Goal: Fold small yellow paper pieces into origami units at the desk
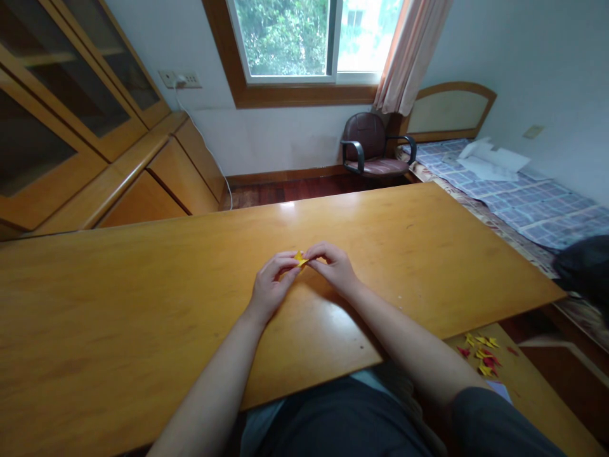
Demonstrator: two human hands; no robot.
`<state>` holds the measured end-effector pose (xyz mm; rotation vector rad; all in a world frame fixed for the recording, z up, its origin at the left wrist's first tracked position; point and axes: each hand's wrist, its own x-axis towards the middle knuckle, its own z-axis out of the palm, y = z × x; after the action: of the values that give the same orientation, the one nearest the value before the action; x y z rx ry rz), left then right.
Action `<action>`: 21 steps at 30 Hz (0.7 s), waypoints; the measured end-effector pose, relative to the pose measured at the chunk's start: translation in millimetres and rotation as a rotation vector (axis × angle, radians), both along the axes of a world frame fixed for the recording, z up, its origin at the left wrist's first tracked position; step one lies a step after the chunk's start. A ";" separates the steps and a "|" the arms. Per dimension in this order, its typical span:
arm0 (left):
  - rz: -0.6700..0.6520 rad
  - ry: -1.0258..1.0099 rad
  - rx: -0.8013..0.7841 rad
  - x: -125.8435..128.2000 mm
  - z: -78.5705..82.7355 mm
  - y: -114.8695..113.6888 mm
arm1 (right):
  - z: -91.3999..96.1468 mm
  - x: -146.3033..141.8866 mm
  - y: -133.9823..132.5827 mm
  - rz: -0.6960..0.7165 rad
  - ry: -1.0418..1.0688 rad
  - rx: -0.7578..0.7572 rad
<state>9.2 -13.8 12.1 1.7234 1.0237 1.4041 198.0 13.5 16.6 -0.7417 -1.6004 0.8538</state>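
Between my two hands, just above the wooden table (143,304), is a small yellow origami crane (301,259), its pointed parts sticking up. My left hand (275,283) pinches its left side between thumb and fingers. At its right end, the thumb and fingertips of my right hand (333,265) are closed on a tip of the folded paper. The fingertips hide part of the crane.
On a lower surface (537,393) at the right lie several yellow and red folded paper cranes (485,355). Beyond the table stand an armchair (366,139), a bed (542,209) and a window (290,38). A wooden cabinet (118,171) is at the left.
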 end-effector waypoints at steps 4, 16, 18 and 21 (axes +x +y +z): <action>-0.012 -0.023 -0.049 -0.3 2.1 1.5 | -4.7 -3.1 -1.0 0.026 0.061 -0.166; -0.201 -0.296 -0.472 4.6 -7.2 8.1 | -10.1 -6.2 1.6 -0.011 0.077 -0.284; -0.209 -0.317 -0.500 5.5 -6.2 7.1 | -10.5 -6.6 1.9 -0.006 0.081 -0.301; -0.187 -0.358 -0.527 6.5 -5.1 6.9 | -11.3 -7.4 2.3 0.012 0.101 -0.313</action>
<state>15.8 -6.8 7.0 1.1052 0.9022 1.1387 190.6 15.8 5.2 -0.8935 -1.3989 1.1492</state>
